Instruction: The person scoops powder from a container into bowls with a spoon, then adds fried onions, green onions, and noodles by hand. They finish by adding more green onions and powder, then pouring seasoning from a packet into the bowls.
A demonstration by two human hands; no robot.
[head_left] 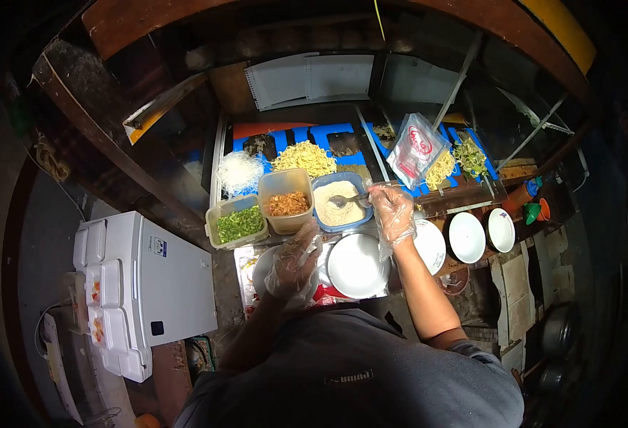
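Observation:
My right hand [392,214], in a clear plastic glove, grips the handle of a metal spoon [342,200]. The spoon's bowl rests in off-white powder inside a blue tub [342,227]. My left hand [294,265], gloved as well, hovers over a white bowl [262,271] with loosely bent fingers and nothing visible in it. Another white bowl [357,266] stands between my hands. Just beyond my left hand are a clear tub of brown fried bits [288,205] and a tub of chopped green onion [240,225].
White noodles [240,172] and yellow noodles [304,159] lie behind the tubs, beside a plastic bag [417,150] with red print. More white bowls [466,237] line the right shelf. A white freezer [175,282] with foam boxes [110,285] stands left.

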